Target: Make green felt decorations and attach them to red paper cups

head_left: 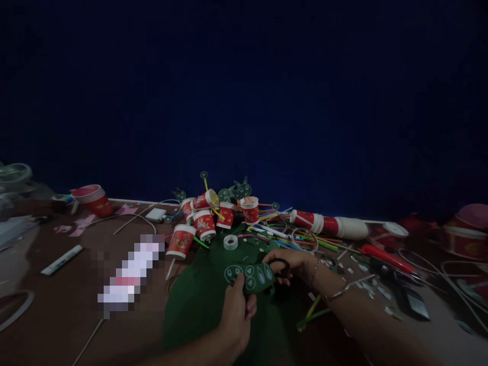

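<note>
— While the left hand (237,311) pinches the printed green paper (249,278) under its thumb, what does the right hand (290,260) hold?
— Scissors (282,260), fingers curled around them; blades hidden, cannot tell their spread.
— Paper position?
— Between both hands, over the green sheet (194,300), nearer the wearer than the tape roll (231,243).

We see a flat, dark brown table (57,315). Far on the left stands a stack of red paper cups (101,205), and we spot torn pink paper bits (82,224) beside it. Nearer on the left lies a short, flat white bar (61,260). On the right we see thin straws of many colours (323,243), a long tool with a red handle (387,255) and lots of small, pale scraps (368,288).
</note>
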`<state>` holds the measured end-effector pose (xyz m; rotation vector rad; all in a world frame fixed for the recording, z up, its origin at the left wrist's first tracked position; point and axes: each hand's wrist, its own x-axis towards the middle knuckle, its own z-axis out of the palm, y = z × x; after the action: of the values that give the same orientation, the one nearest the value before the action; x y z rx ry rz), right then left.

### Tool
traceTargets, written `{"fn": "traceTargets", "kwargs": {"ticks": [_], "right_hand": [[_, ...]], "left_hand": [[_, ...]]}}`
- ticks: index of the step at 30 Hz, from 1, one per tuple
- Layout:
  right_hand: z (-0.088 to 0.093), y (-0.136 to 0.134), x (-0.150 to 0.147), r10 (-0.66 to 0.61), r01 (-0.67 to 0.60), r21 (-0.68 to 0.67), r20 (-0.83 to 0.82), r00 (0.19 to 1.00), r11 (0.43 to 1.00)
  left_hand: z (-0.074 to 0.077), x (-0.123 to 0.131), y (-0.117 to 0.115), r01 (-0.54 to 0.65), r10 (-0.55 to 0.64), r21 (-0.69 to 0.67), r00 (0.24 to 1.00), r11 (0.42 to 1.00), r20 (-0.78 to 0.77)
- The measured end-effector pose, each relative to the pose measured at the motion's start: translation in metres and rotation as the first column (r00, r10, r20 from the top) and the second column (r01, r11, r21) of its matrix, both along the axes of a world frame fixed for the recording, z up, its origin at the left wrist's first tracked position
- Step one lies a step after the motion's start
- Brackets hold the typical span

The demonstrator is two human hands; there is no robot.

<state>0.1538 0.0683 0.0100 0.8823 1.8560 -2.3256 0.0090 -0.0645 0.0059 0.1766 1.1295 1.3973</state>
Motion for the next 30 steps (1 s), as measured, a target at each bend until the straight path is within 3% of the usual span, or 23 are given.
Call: {"fn": "traceTargets", "kwargs": {"ticks": [11,18,21,27,30], "right_hand": [[-0.003,0.010,-0.013,0.069,-0.074,0.083,0.056,0.996,0.994],[-0.002,0.017,-0.026,0.096,-0.099,0.080,0.035,0.995,0.992],[-0.003,0.019,-0.028,0.120,-0.127,0.112,0.072,0.990,0.985],[-0.004,0.019,-0.031,0.121,-0.136,0.151,0.103,0.987,0.979],[0.003,0.021,-0.037,0.177,-0.189,0.130,0.099,0.979,0.973]], "left_hand": [[-0.011,-0.015,-0.002,0.094,-0.095,0.025,0.995,0.995,0.038],[-0.006,-0.019,-0.002,0.192,-0.193,0.087,0.981,0.978,0.009],[-0.005,-0.023,-0.004,0.178,-0.181,0.079,0.983,0.981,0.029],[-0.006,-0.033,-0.005,0.017,-0.017,0.034,1.000,0.999,0.021],[-0.006,-0.035,-0.004,0.034,-0.035,0.041,0.999,0.999,0.017]]}}
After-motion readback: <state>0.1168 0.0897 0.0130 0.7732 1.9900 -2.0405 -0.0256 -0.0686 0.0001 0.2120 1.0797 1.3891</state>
